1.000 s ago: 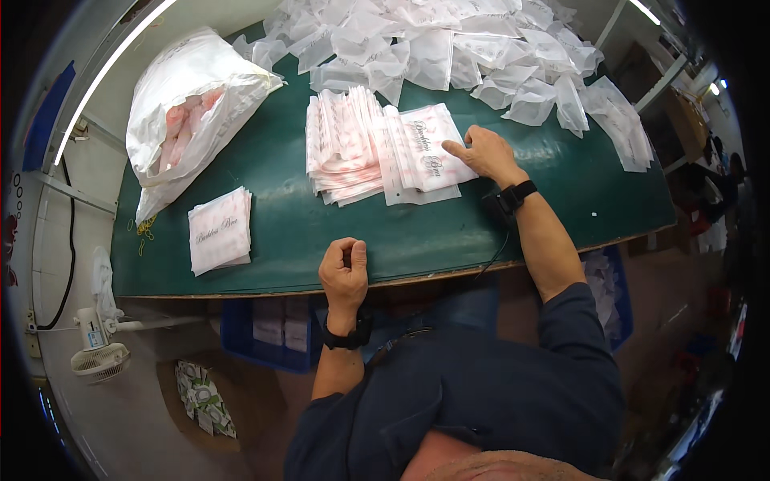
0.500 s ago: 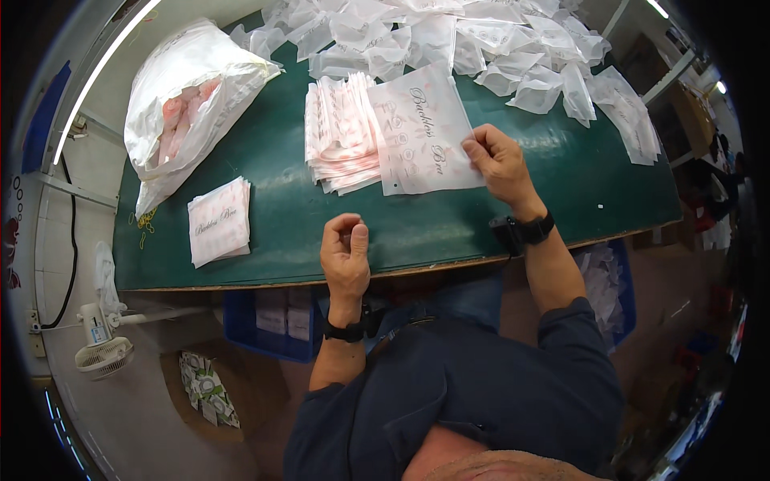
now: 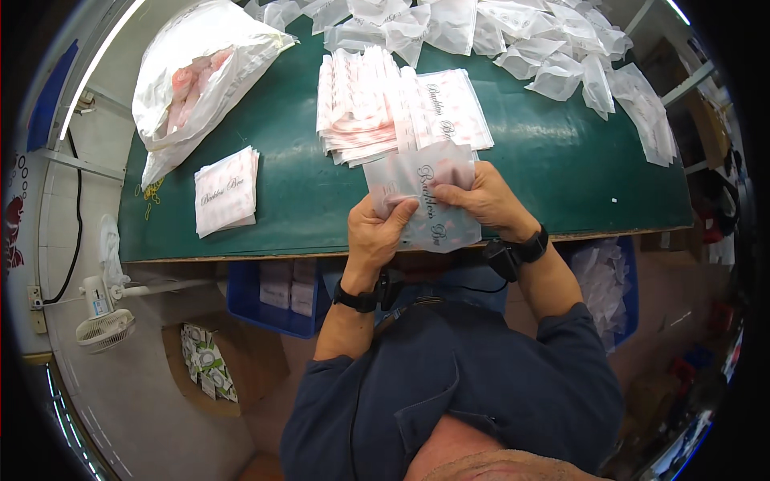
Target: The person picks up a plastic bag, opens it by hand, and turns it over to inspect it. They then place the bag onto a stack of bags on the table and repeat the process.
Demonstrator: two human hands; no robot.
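A frosted translucent plastic bag (image 3: 411, 166) with dark script and pale pink print is held up at the table's front edge. My left hand (image 3: 380, 230) grips its left side, thumb on top. My right hand (image 3: 487, 197) pinches its right side, thumb across the front. Just beyond it, a tall stack of folded pink-and-white printed packets (image 3: 346, 100) lies on the table. Against that stack's right side rests a pile of flat printed bags (image 3: 459, 112). A smaller stack of printed packets (image 3: 227, 192) sits apart at the left.
A white sack (image 3: 233, 40) with pink contents slumps at the back left of the green table (image 3: 561, 188). Loose frosted bags (image 3: 561, 44) heap along the far side. Below the front edge are a blue bin (image 3: 241, 301) of packets and another blue bin (image 3: 630, 297) of clear bags.
My right hand has drawn the bag from beside the stack toward me. My left hand, empty before, now grips it too. Flat bags beside the stack are uncovered. The view has shifted slightly.
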